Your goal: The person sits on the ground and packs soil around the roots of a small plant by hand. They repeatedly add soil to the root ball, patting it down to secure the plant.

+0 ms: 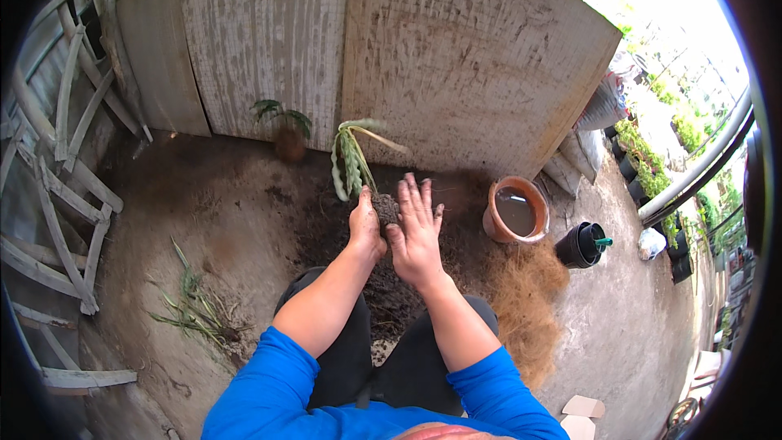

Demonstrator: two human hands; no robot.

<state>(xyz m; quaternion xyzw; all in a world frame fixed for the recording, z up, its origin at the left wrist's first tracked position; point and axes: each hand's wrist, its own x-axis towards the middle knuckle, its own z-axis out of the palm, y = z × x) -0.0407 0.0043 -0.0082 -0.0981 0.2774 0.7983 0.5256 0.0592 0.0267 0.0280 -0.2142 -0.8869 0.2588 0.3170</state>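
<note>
Between my hands is a leafy plant (349,165) with long wavy-edged green leaves, tilted up and to the left. A dark clump of soil (386,209) surrounds its roots. My left hand (366,226) is closed around the stem base and the left side of the clump. Against or close beside the clump's right side, my right hand (418,232) is held flat with its fingers stretched out; its palm side is hidden. Loose dark soil (389,301) lies on the ground below, between my knees.
A clay pot (491,224) of murky water stands to the right, with brown fibre (529,310) and black pots (576,248) nearby. Uprooted plants (199,314) lie left. A small potted fern-like plant (289,134) stands before the upright panels (472,57). Wooden frames (61,236) line the left wall.
</note>
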